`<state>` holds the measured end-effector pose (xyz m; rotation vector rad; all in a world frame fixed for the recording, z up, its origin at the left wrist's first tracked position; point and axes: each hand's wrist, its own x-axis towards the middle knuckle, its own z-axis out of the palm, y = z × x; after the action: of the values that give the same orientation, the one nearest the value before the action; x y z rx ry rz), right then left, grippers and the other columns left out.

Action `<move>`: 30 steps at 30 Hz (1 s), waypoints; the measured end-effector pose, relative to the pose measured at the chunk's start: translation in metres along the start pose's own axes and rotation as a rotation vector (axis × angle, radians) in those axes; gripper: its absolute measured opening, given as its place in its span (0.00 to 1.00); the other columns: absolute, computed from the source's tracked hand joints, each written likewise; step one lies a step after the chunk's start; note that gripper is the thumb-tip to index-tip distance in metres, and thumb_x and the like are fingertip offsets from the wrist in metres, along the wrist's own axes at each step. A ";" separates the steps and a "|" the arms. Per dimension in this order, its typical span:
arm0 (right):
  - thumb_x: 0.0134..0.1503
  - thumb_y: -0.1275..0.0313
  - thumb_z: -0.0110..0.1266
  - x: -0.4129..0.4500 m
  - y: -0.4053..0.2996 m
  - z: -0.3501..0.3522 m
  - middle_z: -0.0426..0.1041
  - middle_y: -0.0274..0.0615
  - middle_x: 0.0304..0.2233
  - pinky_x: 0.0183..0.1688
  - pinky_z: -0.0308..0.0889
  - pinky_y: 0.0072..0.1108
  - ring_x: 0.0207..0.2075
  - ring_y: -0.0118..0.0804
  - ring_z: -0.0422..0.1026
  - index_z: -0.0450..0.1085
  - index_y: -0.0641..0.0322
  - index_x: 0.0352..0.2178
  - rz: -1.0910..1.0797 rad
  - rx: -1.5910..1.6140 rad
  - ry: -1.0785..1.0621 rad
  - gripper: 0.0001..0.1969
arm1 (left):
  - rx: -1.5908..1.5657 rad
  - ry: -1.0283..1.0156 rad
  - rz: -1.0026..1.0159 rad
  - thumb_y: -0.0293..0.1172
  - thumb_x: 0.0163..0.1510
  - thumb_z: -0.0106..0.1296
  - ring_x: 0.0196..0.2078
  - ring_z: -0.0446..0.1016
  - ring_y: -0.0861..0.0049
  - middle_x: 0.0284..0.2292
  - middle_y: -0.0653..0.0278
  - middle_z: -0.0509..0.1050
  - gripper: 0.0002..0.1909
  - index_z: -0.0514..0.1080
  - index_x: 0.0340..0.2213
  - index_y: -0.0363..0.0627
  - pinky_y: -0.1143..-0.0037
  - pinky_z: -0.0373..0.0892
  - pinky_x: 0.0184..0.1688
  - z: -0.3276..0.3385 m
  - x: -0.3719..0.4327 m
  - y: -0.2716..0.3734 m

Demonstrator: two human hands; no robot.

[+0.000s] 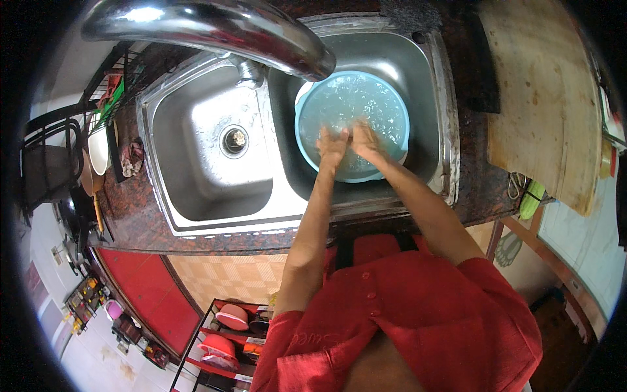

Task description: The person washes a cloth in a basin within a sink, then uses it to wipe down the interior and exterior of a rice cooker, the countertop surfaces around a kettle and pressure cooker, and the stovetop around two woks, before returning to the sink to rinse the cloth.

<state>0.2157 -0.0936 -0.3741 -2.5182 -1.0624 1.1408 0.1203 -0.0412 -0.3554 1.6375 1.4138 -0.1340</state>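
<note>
A light blue plastic basin of cloudy, rippling water stands in the right bowl of a steel double sink. Both my hands dip into the water near the middle of the basin, close together. My left hand has its fingers partly under the surface. Beside it, my right hand is blurred and also partly submerged. Whether either one grips something below the water is hidden. Part of a white rim shows at the basin's left edge. The chrome faucet reaches over from the upper left.
The left sink bowl has a drain with bits in it. A wooden cutting board lies to the right, near a green vegetable. At left stands a black dish rack with a crumpled cloth nearby.
</note>
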 end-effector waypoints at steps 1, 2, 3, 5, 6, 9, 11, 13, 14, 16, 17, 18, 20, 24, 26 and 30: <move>0.48 0.76 0.48 0.007 0.002 0.012 0.60 0.55 0.50 0.46 0.64 0.33 0.47 0.53 0.65 0.59 0.57 0.50 0.143 0.263 0.137 0.24 | 0.002 0.005 0.014 0.56 0.47 0.47 0.56 0.52 0.48 0.54 0.45 0.55 0.39 0.54 0.54 0.45 0.59 0.56 0.54 0.001 0.005 0.001; 0.47 0.75 0.52 0.008 -0.003 0.021 0.66 0.53 0.42 0.47 0.64 0.28 0.44 0.44 0.67 0.61 0.58 0.46 0.109 0.819 0.203 0.22 | -0.555 -0.246 -0.219 0.61 0.46 0.46 0.56 0.53 0.51 0.54 0.46 0.54 0.41 0.53 0.54 0.45 0.60 0.55 0.54 0.003 0.016 -0.008; 0.47 0.75 0.52 0.003 -0.018 0.019 0.66 0.53 0.42 0.47 0.64 0.28 0.44 0.44 0.67 0.61 0.58 0.46 0.092 0.817 0.192 0.22 | -1.116 -0.500 -0.447 0.65 0.46 0.44 0.56 0.54 0.53 0.54 0.46 0.54 0.44 0.53 0.54 0.45 0.61 0.54 0.55 0.000 0.023 -0.016; 0.45 0.76 0.55 -0.024 -0.043 0.002 0.67 0.48 0.41 0.48 0.62 0.25 0.42 0.37 0.67 0.63 0.60 0.43 -0.050 1.172 0.081 0.20 | -1.373 -0.627 -0.373 0.69 0.43 0.42 0.53 0.57 0.56 0.50 0.49 0.59 0.47 0.53 0.53 0.43 0.58 0.55 0.53 -0.013 0.011 -0.009; 0.45 0.76 0.56 -0.047 -0.070 -0.016 0.67 0.47 0.40 0.48 0.61 0.25 0.42 0.37 0.67 0.63 0.60 0.41 -0.008 1.038 0.063 0.20 | -1.383 -0.601 -0.309 0.67 0.44 0.42 0.50 0.59 0.58 0.47 0.50 0.61 0.44 0.55 0.51 0.42 0.59 0.58 0.50 -0.021 0.005 -0.006; 0.42 0.73 0.60 -0.076 -0.087 -0.010 0.69 0.46 0.34 0.47 0.60 0.32 0.41 0.46 0.68 0.65 0.59 0.35 -0.315 0.883 0.242 0.17 | -1.379 -0.563 -0.064 0.63 0.48 0.41 0.40 0.65 0.62 0.39 0.54 0.66 0.36 0.62 0.43 0.41 0.64 0.66 0.40 -0.039 0.001 0.016; 0.41 0.73 0.61 -0.101 -0.109 -0.013 0.69 0.47 0.33 0.45 0.61 0.34 0.40 0.51 0.68 0.65 0.58 0.33 -0.422 0.755 0.287 0.16 | -1.508 -1.111 0.053 0.58 0.51 0.42 0.39 0.66 0.65 0.38 0.55 0.66 0.31 0.64 0.41 0.39 0.69 0.67 0.38 -0.055 0.027 -0.017; 0.41 0.69 0.62 -0.094 -0.101 -0.023 0.69 0.51 0.32 0.43 0.60 0.36 0.38 0.56 0.67 0.66 0.60 0.31 -0.560 0.528 0.576 0.16 | -1.665 -1.140 -0.185 0.58 0.53 0.38 0.27 0.68 0.69 0.26 0.59 0.68 0.32 0.64 0.41 0.37 0.74 0.67 0.29 -0.056 0.014 0.021; 0.42 0.65 0.61 -0.091 -0.099 -0.026 0.70 0.50 0.28 0.37 0.62 0.37 0.32 0.55 0.69 0.66 0.61 0.30 -0.525 0.461 0.550 0.16 | -1.591 -0.799 -0.435 0.51 0.55 0.40 0.30 0.69 0.69 0.30 0.58 0.69 0.26 0.65 0.40 0.36 0.75 0.68 0.31 -0.066 0.010 0.040; 0.45 0.56 0.56 -0.085 -0.100 -0.033 0.70 0.50 0.19 0.26 0.64 0.39 0.21 0.54 0.69 0.66 0.63 0.24 -0.412 0.330 0.425 0.19 | -1.488 -0.445 -0.657 0.44 0.57 0.41 0.33 0.71 0.69 0.33 0.57 0.70 0.20 0.66 0.39 0.36 0.75 0.70 0.34 -0.069 0.004 0.043; 0.47 0.56 0.53 -0.078 -0.099 -0.037 0.70 0.51 0.20 0.27 0.65 0.37 0.22 0.54 0.69 0.67 0.61 0.21 -0.345 0.296 0.345 0.17 | -1.404 -0.396 -0.580 0.46 0.56 0.41 0.32 0.70 0.69 0.32 0.58 0.70 0.22 0.65 0.39 0.35 0.75 0.69 0.32 -0.060 0.001 0.038; 0.49 0.57 0.52 -0.067 -0.098 -0.042 0.70 0.50 0.19 0.27 0.65 0.37 0.22 0.54 0.70 0.67 0.60 0.20 -0.285 0.301 0.330 0.16 | -1.325 -0.341 -0.500 0.48 0.56 0.41 0.30 0.70 0.69 0.30 0.58 0.70 0.24 0.65 0.39 0.35 0.74 0.69 0.30 -0.051 -0.003 0.030; 0.52 0.56 0.48 -0.038 -0.080 -0.044 0.70 0.45 0.17 0.23 0.64 0.34 0.17 0.45 0.67 0.65 0.59 0.17 -0.296 0.307 0.459 0.18 | -1.153 -0.231 -0.343 0.52 0.55 0.40 0.28 0.69 0.70 0.27 0.59 0.69 0.27 0.64 0.40 0.34 0.74 0.68 0.26 -0.029 -0.008 0.017; 0.54 0.52 0.42 -0.008 -0.024 -0.039 0.71 0.45 0.26 0.24 0.65 0.30 0.24 0.38 0.69 0.68 0.60 0.23 -0.249 0.095 0.473 0.21 | -1.129 -0.155 -0.434 0.30 0.54 0.42 0.33 0.71 0.66 0.33 0.55 0.70 0.12 0.63 0.38 0.34 0.69 0.70 0.29 -0.038 -0.017 0.031; 0.54 0.51 0.41 -0.001 0.014 -0.032 0.67 0.50 0.36 0.30 0.66 0.30 0.34 0.42 0.66 0.68 0.60 0.31 -0.177 0.027 0.387 0.21 | -1.132 -0.006 -0.203 0.27 0.50 0.47 0.42 0.68 0.61 0.42 0.47 0.65 0.23 0.57 0.45 0.29 0.68 0.67 0.40 -0.032 -0.011 0.019; 0.51 0.56 0.46 -0.041 -0.012 -0.038 0.41 0.57 0.58 0.48 0.63 0.38 0.56 0.59 0.47 0.56 0.56 0.53 -0.120 -0.097 0.007 0.29 | 0.038 0.064 0.291 0.28 0.46 0.49 0.53 0.55 0.50 0.47 0.38 0.58 0.32 0.50 0.51 0.31 0.65 0.52 0.55 -0.020 -0.007 -0.026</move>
<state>0.2177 -0.1077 -0.3189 -2.4889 -1.2775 1.0714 0.0873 -0.0351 -0.3551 1.8733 1.2103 0.0604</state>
